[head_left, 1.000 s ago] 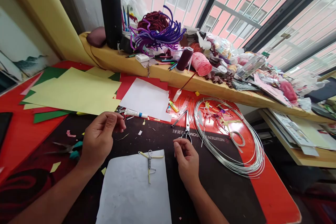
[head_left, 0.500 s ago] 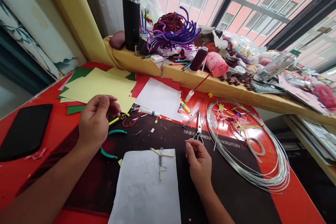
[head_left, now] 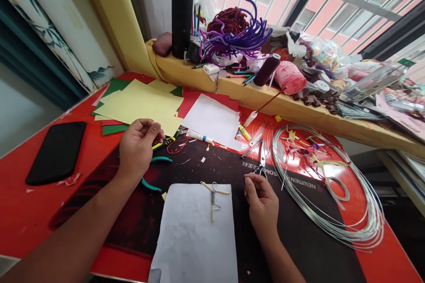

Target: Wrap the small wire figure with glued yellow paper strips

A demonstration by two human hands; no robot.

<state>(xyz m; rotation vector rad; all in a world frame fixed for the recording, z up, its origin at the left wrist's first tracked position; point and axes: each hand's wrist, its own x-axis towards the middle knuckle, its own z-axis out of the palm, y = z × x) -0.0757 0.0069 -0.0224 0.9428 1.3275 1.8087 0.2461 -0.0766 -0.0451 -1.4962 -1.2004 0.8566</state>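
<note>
My left hand (head_left: pixel 138 148) hovers over the left of the dark mat, its thumb pressed to the bent fingers. Whatever may be between them is too small to make out. Below it lie teal-handled pliers (head_left: pixel 152 185); a yellow-and-black tool (head_left: pixel 162 143) shows just behind its fingers. My right hand (head_left: pixel 262 205) is closed with curled fingers, right of the white paper (head_left: pixel 195 239) and in front of the scissors (head_left: pixel 262 157). Anything in it is hidden. On the paper rests a small twisted wire figure (head_left: pixel 213 196) with pale yellow strips as arms and leg.
A large wire coil (head_left: pixel 361 225) lies at the right with paper scraps inside. Yellow sheets (head_left: pixel 142 101), a white sheet (head_left: pixel 212 119) and a glue tube (head_left: pixel 199 135) are behind the mat. A black phone-like slab (head_left: pixel 56 152) lies left. The crowded ledge carries a thermos (head_left: pixel 182 17) and purple cords (head_left: pixel 235 37).
My left thumb has come in against the fingers, closing the hand. My right hand keeps its curled pose. The whole view has shifted, moving the scene slightly rightward.
</note>
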